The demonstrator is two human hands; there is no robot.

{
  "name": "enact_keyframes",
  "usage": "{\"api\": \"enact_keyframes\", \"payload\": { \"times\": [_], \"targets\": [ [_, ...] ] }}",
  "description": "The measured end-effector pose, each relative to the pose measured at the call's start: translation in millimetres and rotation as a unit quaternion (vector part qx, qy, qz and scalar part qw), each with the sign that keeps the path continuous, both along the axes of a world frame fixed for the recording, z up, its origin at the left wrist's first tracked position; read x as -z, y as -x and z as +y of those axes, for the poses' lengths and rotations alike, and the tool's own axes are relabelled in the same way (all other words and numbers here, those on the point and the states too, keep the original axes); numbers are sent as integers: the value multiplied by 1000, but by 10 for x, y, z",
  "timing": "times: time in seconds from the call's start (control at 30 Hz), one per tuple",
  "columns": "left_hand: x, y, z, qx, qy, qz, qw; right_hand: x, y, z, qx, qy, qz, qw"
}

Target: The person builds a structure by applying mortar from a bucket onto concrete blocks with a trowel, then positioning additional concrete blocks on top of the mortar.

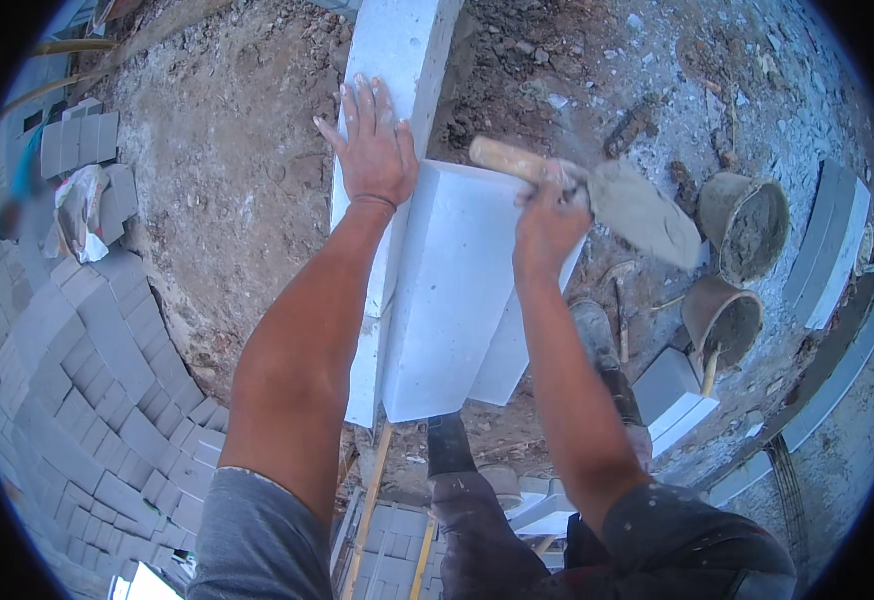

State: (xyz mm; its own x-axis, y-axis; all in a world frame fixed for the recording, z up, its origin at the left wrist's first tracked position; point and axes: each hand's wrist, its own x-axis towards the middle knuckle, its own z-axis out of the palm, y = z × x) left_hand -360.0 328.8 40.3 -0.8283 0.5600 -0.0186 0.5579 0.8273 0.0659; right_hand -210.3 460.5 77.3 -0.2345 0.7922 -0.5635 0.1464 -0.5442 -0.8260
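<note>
My left hand (377,158) lies flat with its fingers apart on a narrow white block wall (397,45) that runs away from me. In my right hand (549,228) is a trowel (642,212), gripped near where its wooden handle joins the blade. The handle points left and the blade, grey and coated with mortar, points right. Some motion blur softens the trowel. A large white block (457,285) sits beside the wall's right side, below and between my hands. Another white block (505,350) shows partly behind it on the right.
Two buckets stand on the right, one with grey mortar (757,235), the other (722,315) with a stick-like handle. A hammer-like tool (621,310) lies near my foot. White blocks (672,395) rest at right. Grey pavers (117,370) cover the lower left; bare soil (237,170) borders the wall.
</note>
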Motion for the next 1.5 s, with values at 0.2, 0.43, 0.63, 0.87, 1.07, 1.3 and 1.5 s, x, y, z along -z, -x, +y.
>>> {"api": "enact_keyframes", "payload": {
  "times": [0.2, 0.43, 0.63, 0.87, 1.07, 1.3, 1.5],
  "targets": [
    [11, -10, -5, -1, -7, 1, 1000, 88, -282, -773, -21, -185, -112, 976],
    [1, -5, 8, -13, 23, -14, 1000, 123, -422, -659, -63, -25, -85, 994],
    [54, -16, -15, -6, 24, 14, 1000, 91, -464, -454, -85, 40, -52, 994],
    [-31, -45, 16, -8, 35, 17, 999, -291, -1703, 281, -214, -15, -108, 971],
    [-358, -423, -122, -45, 19, 64, 997, -1045, -3664, 1809, -485, -205, -306, 793],
    [-1271, -2894, -1377, -314, -63, -204, 925, -2026, -5478, 2837, -573, -266, -528, 568],
    [-2549, -5830, -2744, -418, 75, -389, 817, -1895, -5676, 2876, -519, -228, -467, 678]
  ]
}}
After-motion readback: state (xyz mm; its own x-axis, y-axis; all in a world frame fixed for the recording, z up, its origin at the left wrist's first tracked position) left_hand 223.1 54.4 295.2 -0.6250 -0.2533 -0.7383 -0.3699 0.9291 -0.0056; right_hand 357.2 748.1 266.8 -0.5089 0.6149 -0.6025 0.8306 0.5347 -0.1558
